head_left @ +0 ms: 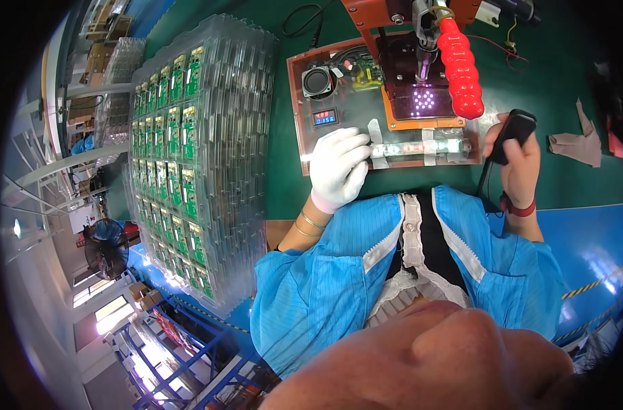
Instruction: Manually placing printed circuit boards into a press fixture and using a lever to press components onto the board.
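My left hand (339,167), in a white glove, lies at the near left edge of a clear-topped test box (352,113). Its fingers are loosely bent and somewhat apart, with nothing visible in them. Close to its fingertips, a clear strip (421,148) with reddish parts is taped along the box's near edge. My bare right hand (520,160) grips a black handheld device (518,128) to the right of the box, thumb on top; a dark cord runs down beside it. The device's exact kind cannot be made out.
Left of the box stands a tall stack of clear plastic trays (222,137) with green circuit boards (188,130). A press with a red ribbed handle (460,68) rises over the box, above a lit dark plate (421,102). A grey cloth scrap (578,140) lies at right.
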Motion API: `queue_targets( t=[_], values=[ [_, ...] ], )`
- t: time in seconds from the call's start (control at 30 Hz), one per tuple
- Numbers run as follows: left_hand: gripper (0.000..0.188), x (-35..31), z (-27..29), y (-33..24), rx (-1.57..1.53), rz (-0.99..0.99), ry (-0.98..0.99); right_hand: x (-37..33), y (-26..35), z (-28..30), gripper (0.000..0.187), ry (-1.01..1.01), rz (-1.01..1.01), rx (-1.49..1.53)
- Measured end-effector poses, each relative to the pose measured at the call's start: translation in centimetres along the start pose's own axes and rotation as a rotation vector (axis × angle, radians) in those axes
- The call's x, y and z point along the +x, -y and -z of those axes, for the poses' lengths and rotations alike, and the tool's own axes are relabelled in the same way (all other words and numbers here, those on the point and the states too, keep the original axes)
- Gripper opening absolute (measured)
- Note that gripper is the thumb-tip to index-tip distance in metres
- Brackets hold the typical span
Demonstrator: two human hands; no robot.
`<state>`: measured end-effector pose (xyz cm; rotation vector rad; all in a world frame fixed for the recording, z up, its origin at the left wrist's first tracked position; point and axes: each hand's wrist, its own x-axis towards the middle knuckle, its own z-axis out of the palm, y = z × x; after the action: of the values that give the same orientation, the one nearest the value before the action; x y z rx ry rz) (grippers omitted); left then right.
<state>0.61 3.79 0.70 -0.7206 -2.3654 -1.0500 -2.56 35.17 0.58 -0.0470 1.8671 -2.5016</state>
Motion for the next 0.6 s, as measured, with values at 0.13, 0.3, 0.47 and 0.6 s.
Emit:
queue_targets(
  t=[0.13,0.3,0.47,0.6],
  values=[
    [0.016,-1.1,0.1,0.5,-0.008,0.068,-0.114,-0.5,1.1,1.1,0.039,0.093,0.244,-0.572],
    [0.018,-1.4,0.6,0.7,0.008,0.087,-0.184,-0.5,1.1,0.8,0.042,0.189,0.287,-0.734],
    [0.018,-1.5,0.4,0.8,0.022,0.075,-0.190,0.2,0.0,1.1,0.039,0.189,0.244,-0.807],
    [0.019,-1.5,0.4,0.8,0.021,0.080,-0.190,0.2,-0.2,1.0,0.038,0.165,0.183,-0.837]
  ],
)
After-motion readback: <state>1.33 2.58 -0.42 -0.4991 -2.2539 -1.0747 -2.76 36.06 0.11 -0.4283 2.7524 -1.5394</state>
